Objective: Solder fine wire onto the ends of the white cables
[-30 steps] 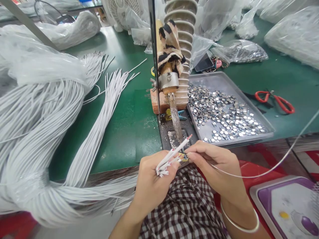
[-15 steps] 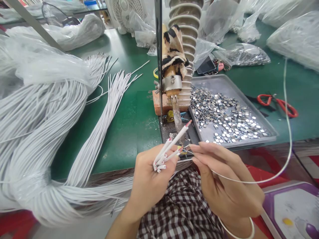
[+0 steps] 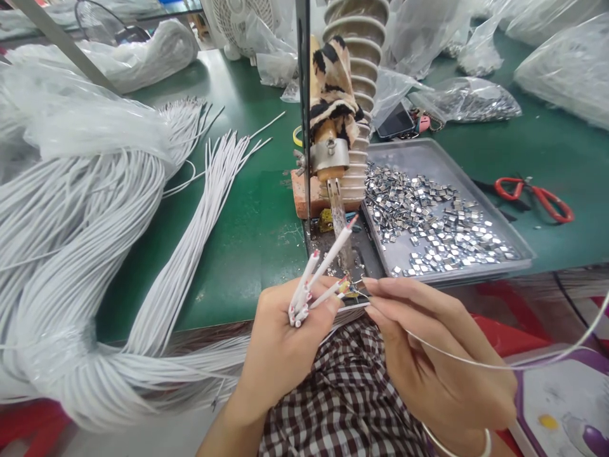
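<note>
My left hand (image 3: 290,330) is closed around a bunch of white cables (image 3: 328,257), whose cut ends with reddish cores stick up past the thumb. One cable end with coloured strands (image 3: 343,285) points toward the tip of a clamped soldering iron (image 3: 340,222). My right hand (image 3: 428,343) pinches a thin solder wire (image 3: 457,360) that runs through its fingers and loops off to the right. Its fingertips are close to the coloured strands, just below the iron's tip; small silvery bits there are too fine to make out.
A clear tray (image 3: 476,273) of small metal connectors (image 3: 419,209) lies right of the iron. Red-handled cutters (image 3: 547,200) are beyond it. A brick (image 3: 302,193) and ribbed hose (image 3: 354,76) stand behind. Bundled white cables (image 3: 85,266) fill the left side.
The cable ends in my left hand have tilted slightly left. The loop of solder wire has dropped lower at the right, and my right hand has shifted slightly right.
</note>
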{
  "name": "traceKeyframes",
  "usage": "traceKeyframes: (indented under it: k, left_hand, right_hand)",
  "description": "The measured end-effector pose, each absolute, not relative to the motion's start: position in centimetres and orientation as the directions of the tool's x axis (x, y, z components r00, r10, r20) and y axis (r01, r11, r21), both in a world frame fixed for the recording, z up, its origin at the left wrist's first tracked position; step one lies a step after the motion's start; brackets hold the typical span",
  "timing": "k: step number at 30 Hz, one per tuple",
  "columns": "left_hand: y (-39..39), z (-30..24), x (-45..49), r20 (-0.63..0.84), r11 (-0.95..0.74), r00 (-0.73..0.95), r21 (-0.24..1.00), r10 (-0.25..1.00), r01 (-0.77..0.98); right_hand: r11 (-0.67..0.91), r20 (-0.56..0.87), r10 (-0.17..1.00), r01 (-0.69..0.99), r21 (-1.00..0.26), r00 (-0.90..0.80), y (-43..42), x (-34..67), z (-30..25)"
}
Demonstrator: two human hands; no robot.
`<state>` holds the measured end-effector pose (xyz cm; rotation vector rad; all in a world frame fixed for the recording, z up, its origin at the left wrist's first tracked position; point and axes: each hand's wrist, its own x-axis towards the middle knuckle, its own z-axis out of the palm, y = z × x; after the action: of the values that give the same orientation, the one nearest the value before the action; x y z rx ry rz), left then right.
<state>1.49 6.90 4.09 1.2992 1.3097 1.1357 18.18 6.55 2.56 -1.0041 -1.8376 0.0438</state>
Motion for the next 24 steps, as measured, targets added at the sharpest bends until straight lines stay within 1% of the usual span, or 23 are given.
traceKeyframes:
  k: [3,5,8,13,16,19,24]
  left_hand:
    - [7.1,4.0,1.4,-0.087,0.09,-0.036,0.992,0.996,0.091]
    - [7.4,4.0,1.3,-0.124,0.125,-0.017,0.991,0.992,0.056]
    - [7.9,4.0,1.1,-0.135,0.135,0.017,0.991,0.991,-0.015]
    - [8.3,4.2,1.2,-0.133,0.131,-0.022,0.987,0.991,-0.097]
    - [8.3,4.3,1.2,-0.141,0.137,-0.029,0.984,0.99,-0.117]
    - [8.2,4.2,1.1,-0.152,0.153,0.017,0.981,0.988,-0.117]
    - [7.9,3.6,0.9,-0.145,0.146,0.013,0.987,0.989,-0.063]
  right_hand:
    - [0.659,0.741,0.655,0.593,-0.463,-0.148,6.6,18.1,2.3]
    - [0.653,0.743,0.659,0.581,-0.486,-0.119,6.8,17.9,2.2]
    - [0.648,0.752,0.655,0.571,-0.504,-0.08,7.2,17.5,2.1]
    - [0.643,0.757,0.651,0.571,-0.51,-0.058,7.5,17.1,2.2]
    - [0.637,0.746,0.664,0.558,-0.532,-0.047,7.5,17.1,2.2]
    - [0.638,0.735,0.676,0.531,-0.557,-0.041,7.5,17.2,2.0]
    - [0.623,0.708,0.705,0.497,-0.604,-0.024,7.4,17.5,1.8]
